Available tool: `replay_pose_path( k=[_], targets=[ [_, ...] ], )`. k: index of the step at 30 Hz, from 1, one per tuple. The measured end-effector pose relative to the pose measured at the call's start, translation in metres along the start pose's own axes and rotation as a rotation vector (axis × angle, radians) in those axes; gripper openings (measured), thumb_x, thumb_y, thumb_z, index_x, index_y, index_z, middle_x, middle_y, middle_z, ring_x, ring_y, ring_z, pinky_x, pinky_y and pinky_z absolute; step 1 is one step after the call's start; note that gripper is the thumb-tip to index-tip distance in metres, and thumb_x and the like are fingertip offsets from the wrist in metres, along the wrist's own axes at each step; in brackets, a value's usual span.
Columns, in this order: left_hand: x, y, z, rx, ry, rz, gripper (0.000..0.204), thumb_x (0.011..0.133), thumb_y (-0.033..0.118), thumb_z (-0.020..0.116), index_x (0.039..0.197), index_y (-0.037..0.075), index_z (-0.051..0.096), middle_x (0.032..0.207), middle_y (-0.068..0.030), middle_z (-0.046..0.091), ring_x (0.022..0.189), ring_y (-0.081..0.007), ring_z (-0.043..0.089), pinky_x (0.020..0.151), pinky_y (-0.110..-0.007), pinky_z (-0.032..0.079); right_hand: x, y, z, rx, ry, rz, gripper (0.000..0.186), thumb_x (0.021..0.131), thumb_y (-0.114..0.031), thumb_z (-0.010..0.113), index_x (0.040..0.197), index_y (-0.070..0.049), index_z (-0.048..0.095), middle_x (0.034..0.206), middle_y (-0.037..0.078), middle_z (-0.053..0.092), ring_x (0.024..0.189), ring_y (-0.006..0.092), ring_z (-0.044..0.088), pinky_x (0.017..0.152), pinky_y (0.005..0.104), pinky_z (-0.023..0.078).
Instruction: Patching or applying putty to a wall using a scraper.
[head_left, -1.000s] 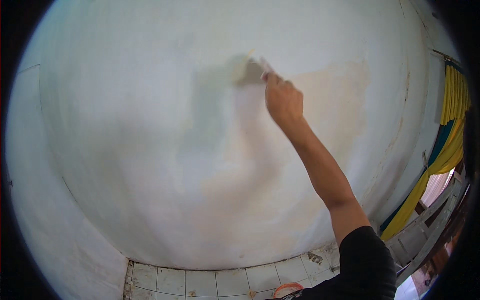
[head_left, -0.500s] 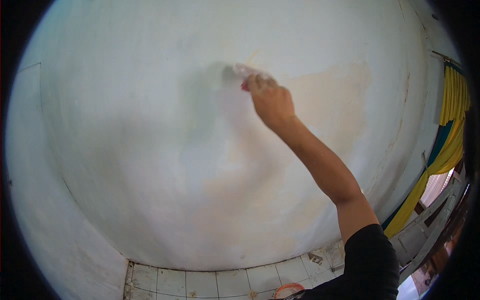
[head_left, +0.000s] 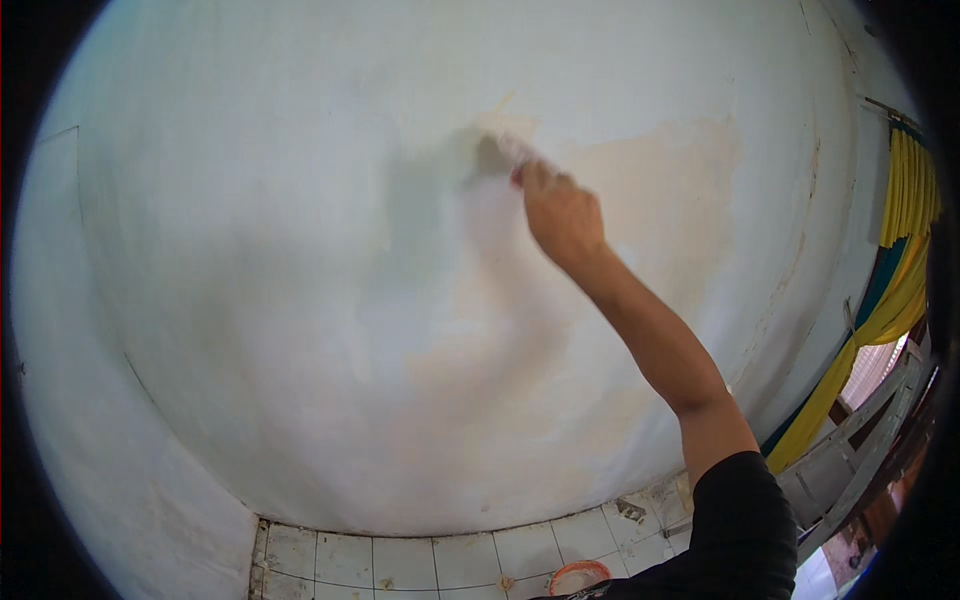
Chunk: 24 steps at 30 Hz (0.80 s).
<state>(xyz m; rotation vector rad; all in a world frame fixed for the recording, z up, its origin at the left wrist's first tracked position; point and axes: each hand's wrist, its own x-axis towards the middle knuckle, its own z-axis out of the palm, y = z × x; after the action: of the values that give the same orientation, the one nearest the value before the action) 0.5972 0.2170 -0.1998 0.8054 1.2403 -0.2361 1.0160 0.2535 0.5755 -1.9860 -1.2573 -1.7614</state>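
My right hand (head_left: 562, 218) is closed on a pale brush (head_left: 510, 150) with some red on it, its head at the upper middle of a whitish wall (head_left: 280, 200); the brush is blurred. A faint yellowish patch (head_left: 660, 200) spreads to the right of the brush and downward, and the shadow of my arm and hand falls on the wall. My left hand does not show.
An orange-rimmed bucket (head_left: 578, 566) stands on white floor tiles (head_left: 400, 560) below. At the right are a yellow and teal curtain (head_left: 908, 185) by a window and an aluminium stepladder (head_left: 865, 450). An adjoining wall (head_left: 90, 380) runs along the left.
My right hand and brush dropped a little down and left, then moved back right and slightly up. More pale yellow shows around the brush head now.
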Motion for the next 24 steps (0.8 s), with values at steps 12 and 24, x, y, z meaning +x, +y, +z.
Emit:
replay_pose_path(
  k=[12, 24],
  targets=[
    [-0.006, -0.017, -0.011, 0.040, 0.022, -0.053, 0.028, 0.096, 0.031, 0.053, 0.109, 0.012, 0.068, 0.058, -0.0047, 0.049, 0.041, -0.0165, 0.036, 0.038, -0.037, 0.033, -0.001, -0.072, 0.024, 0.096, -0.091, -0.274, 0.022, 0.084, -0.015, 0.055, 0.098, 0.000, 0.063, 0.087, 0.017, 0.067, 0.077, 0.0263, 0.066, 0.062, 0.0372, 0.055],
    [0.014, 0.036, -0.001, 0.079, 0.012, -0.023, 0.028, 0.095, 0.029, 0.053, 0.111, 0.011, 0.067, 0.058, -0.0049, 0.050, 0.040, -0.0171, 0.038, 0.038, -0.037, 0.034, -0.002, 0.007, 0.062, -0.188, 0.261, -0.308, 0.036, 0.081, -0.010, 0.057, 0.115, 0.002, 0.059, 0.124, 0.017, 0.059, 0.103, 0.0296, 0.061, 0.063, 0.0305, 0.056]
  ],
)
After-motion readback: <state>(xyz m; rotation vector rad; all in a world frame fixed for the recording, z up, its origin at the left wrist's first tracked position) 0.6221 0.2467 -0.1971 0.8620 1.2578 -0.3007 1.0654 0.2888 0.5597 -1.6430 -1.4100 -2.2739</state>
